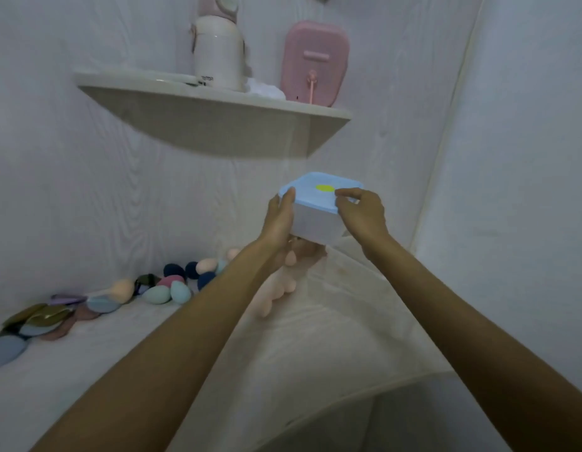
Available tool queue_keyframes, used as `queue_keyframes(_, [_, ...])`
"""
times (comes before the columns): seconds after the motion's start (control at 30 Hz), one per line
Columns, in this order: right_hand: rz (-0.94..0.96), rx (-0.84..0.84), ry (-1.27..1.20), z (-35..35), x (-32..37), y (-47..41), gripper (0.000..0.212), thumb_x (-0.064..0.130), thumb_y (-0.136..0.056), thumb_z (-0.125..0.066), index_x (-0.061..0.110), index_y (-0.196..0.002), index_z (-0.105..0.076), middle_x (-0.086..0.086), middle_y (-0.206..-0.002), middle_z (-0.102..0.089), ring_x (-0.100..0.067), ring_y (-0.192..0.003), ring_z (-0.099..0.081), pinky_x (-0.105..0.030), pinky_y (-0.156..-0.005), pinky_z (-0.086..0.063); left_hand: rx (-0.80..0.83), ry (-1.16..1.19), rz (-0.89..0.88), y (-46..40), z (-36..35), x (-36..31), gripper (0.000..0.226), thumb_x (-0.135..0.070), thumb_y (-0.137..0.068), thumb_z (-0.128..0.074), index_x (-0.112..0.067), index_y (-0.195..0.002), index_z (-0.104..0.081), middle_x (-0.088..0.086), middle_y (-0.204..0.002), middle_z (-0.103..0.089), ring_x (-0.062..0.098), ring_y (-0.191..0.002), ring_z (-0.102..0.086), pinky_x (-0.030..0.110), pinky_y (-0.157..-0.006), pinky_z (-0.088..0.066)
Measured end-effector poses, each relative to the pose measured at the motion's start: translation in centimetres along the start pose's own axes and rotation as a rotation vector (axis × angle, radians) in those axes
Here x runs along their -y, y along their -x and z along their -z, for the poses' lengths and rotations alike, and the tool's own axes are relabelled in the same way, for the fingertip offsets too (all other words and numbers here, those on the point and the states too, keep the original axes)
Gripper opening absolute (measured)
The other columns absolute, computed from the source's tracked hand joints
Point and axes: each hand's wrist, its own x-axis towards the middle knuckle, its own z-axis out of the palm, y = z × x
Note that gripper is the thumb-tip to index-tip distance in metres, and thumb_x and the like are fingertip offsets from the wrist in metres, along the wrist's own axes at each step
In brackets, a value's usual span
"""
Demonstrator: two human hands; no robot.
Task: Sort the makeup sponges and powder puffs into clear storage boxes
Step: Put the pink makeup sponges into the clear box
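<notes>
Both hands are up off the surface holding the storage box [315, 225]. The left hand [280, 220] is wrapped around its 9 o'clock side with the thumb up on the blue lid [319, 195], and the right hand [361, 213] is pinching the lid's edge at 3 o'clock, fingers curled over the rim. It looks like the lid is about to be popped off.

The main risk I see is that the box is in midair above a big translucent bin [364, 318]. If the lid lets go suddenly, the box could jerk out of the left hand and drop into the pale pink sponges [283, 288] below. Anything already inside would spill too, though I can't tell if it's loaded.

The rest of the sponges [172, 285] and flat powder puffs [51, 318] are strung along the wall toward 9 o'clock, unsorted.

As for writing, the lid has a yellow oval sticker [325, 188] with no readable text. The white bottle [218, 50] on the shelf [218, 125] at 12 o'clock has small dark lettering near its base, too blurry to read.
</notes>
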Motion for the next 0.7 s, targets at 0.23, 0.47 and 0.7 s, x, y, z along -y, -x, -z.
queue_keyframes(0.23, [0.193, 0.319, -0.094, -10.9, 4.5, 6.7, 0.022, 0.026, -0.087, -0.060, 0.016, -0.104, -0.072, 0.000, -0.116, -0.065, -0.013, -0.091, -0.060, -0.012, -0.064, -0.043, -0.187, -0.020, -0.017, 6.3, 16.7, -2.7, 0.042, -0.047, -0.094, -0.047, -0.025, -0.130, -0.048, 0.004, -0.121, -0.061, 0.022, -0.107, -0.061, 0.038, -0.091, -0.052])
queue_keyframes(0.47, [0.332, 0.641, -0.064, -20.5, 8.4, 13.9, 0.020, 0.039, -0.086, -0.062, 0.021, -0.086, -0.072, 0.007, -0.100, -0.069, -0.009, -0.093, -0.060, -0.026, -0.078, -0.046, -0.414, -0.061, 0.012, 13.6, 31.0, -3.5, 0.024, -0.046, -0.092, -0.052, -0.028, -0.105, -0.060, -0.005, -0.098, -0.065, 0.019, -0.090, -0.063, 0.034, -0.079, -0.052])
queue_keyframes(0.7, [0.820, 1.007, 0.337, -23.7, 6.5, 17.5, 0.089, 0.067, -0.064, -0.068, 0.043, -0.141, -0.031, 0.009, -0.153, -0.023, -0.013, -0.142, -0.017, -0.035, -0.115, -0.019, -0.449, -0.198, 0.123, 18.6, 38.6, 0.7, 0.038, -0.049, -0.093, -0.043, -0.028, -0.121, -0.058, -0.007, -0.108, -0.066, 0.015, -0.078, -0.066, 0.027, -0.061, -0.055])
